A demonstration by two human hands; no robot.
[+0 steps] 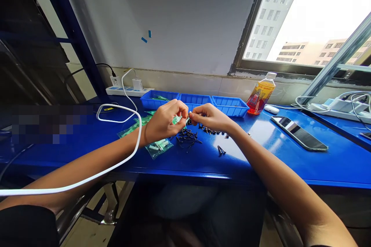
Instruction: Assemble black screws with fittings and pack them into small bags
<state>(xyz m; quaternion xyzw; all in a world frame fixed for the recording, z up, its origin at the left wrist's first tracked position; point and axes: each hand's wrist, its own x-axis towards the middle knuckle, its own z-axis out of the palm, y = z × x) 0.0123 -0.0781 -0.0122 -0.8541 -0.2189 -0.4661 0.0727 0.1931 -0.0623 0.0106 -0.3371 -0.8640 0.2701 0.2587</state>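
Observation:
My left hand and my right hand meet above the blue table, fingertips almost touching. Both are closed in a pinch. A tiny pale thing shows at my right fingertips, too small to name; whatever my left fingers hold is hidden. Below the hands lies a pile of black screws, with more dark small parts under my right hand. A pair of black screws lies apart, nearer the front edge. Clear plastic bags with green and white pieces sit under my left hand and wrist.
Three blue trays stand in a row behind my hands; the left one holds green pieces. To the right are a bottle of red drink and a phone. A white cable crosses over my left forearm from a power strip.

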